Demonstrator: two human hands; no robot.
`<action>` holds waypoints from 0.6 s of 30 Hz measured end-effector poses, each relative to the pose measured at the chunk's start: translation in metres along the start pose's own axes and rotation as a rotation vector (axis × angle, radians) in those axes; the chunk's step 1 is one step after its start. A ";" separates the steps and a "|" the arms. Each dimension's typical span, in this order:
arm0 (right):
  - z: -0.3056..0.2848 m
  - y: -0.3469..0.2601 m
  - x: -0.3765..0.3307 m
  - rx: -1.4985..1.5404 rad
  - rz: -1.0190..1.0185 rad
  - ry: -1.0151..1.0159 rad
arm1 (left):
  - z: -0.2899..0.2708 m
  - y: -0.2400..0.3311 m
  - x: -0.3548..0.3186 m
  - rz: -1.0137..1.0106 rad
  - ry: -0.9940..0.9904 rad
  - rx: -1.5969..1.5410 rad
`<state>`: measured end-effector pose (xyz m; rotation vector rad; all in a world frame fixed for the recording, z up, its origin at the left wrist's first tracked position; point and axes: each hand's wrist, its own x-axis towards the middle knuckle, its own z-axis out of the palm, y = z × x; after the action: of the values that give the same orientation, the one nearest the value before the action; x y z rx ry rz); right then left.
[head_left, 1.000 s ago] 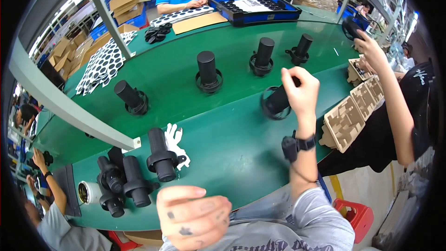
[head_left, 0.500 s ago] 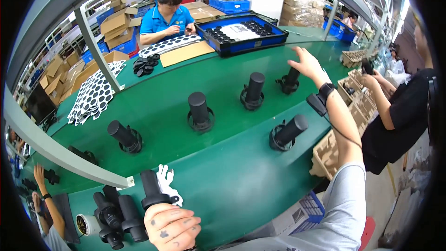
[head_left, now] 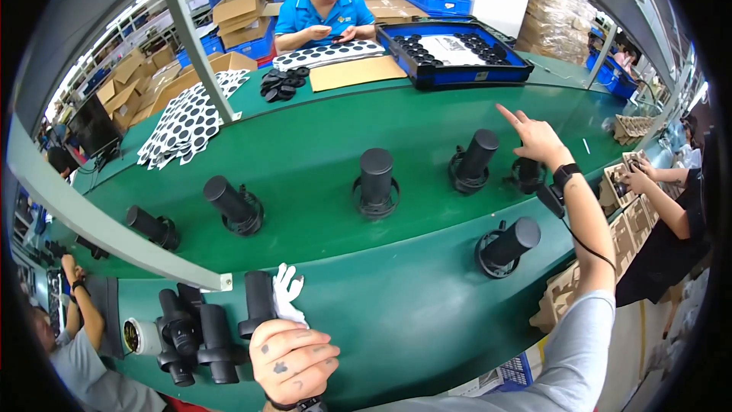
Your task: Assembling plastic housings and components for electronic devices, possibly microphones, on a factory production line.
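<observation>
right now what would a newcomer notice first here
A row of black cylinders stands along the green belt. The right hand stretches out over the farthest one, while the left hand grips another cylinder with a white cloth at the near edge.

The left hand [head_left: 293,358], at the lower centre of the frame, is bare and carries small dark tattoo marks on the finger knuckles and on its back; a dark band shows at the wrist against the bottom edge. The right hand [head_left: 537,137], in the upper right, is bare as well, with a black wristwatch [head_left: 564,175] strapped on. A thin black cable [head_left: 587,244] trails from a small black piece beside the watch down the forearm. A light grey sleeve [head_left: 564,351] covers the upper arm at lower right.
</observation>
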<state>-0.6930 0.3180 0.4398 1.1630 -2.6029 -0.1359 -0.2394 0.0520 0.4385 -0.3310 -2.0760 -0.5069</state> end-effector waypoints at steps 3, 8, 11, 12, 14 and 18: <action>-0.043 -0.033 -0.004 -0.087 -0.191 -0.196 | 0.008 0.002 0.000 0.027 -0.010 -0.078; -0.048 -0.050 0.007 0.008 -0.341 -0.183 | -0.004 0.009 -0.003 0.164 0.021 -0.193; -0.072 -0.048 -0.007 0.095 -0.193 -0.050 | -0.005 0.011 -0.003 0.246 0.189 -0.255; -0.092 -0.059 -0.011 0.094 -0.144 -0.037 | -0.006 0.013 -0.004 0.234 0.218 -0.257; -0.116 -0.075 -0.022 0.177 -0.136 0.201 | -0.017 0.017 -0.007 0.109 0.194 -0.239; -0.188 -0.087 -0.091 0.457 -0.019 0.403 | -0.031 0.026 0.000 -0.291 0.298 -0.332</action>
<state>-0.5174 0.3324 0.5816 1.1997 -2.3154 0.6532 -0.2051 0.0597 0.4586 -0.1314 -1.7538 -1.0188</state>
